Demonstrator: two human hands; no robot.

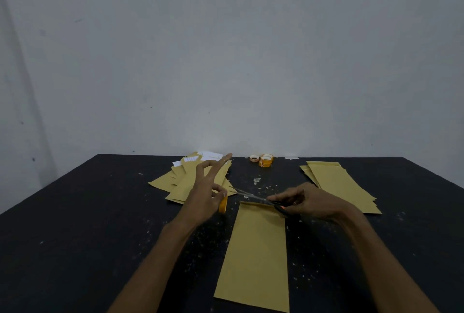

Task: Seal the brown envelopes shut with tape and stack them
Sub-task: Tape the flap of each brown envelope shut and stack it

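A brown envelope point(254, 255) lies lengthwise on the black table point(75, 237) in front of me, its flap end at the far side. My left hand point(206, 194) pinches an orange tape roll point(223, 204) between thumb and forefinger just left of that flap, with the other fingers stretched out. My right hand point(308, 202) grips black-handled scissors point(261, 198) whose open blades point left across the flap toward the roll. Any tape strip between roll and envelope is too faint to make out.
A loose pile of brown envelopes point(185, 182) with white slips lies behind my left hand. A neater stack of envelopes point(344, 184) sits at the right. Two spare tape rolls point(265, 160) stand near the far edge by the wall. Paper scraps dot the table.
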